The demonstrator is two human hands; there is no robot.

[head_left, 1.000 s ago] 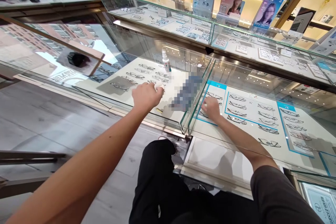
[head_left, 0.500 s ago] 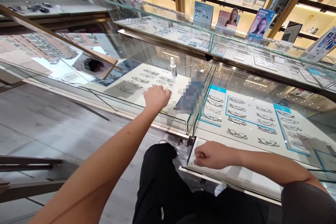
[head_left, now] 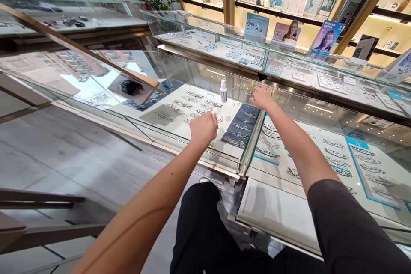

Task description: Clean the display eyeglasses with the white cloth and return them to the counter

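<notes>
My left hand (head_left: 203,128) is closed in a fist over the glass top of the display counter (head_left: 189,145). A bit of something whitish shows at its far side, too hidden to name. Just beyond it, a small white spray bottle (head_left: 224,92) stands upright on the glass. My right hand (head_left: 262,96) reaches to the far side of the counter, near the seam between two glass cases, its fingers stretched out at the glass. Under the glass lie rows of eyeglasses (head_left: 182,103), some on a dark blue panel (head_left: 238,130) between my hands.
An open drawer (head_left: 276,201) juts out below the right case, close to my legs. A framed mirror (head_left: 105,77) lies tilted over the counter at left. Behind stands a second glass case (head_left: 212,45) with upright cards (head_left: 257,27), and lit shelves beyond.
My right hand has gone from above the open drawer to the counter's far edge, its curled fingers now extended. My left hand stays closed over the counter. The view has shifted slightly.
</notes>
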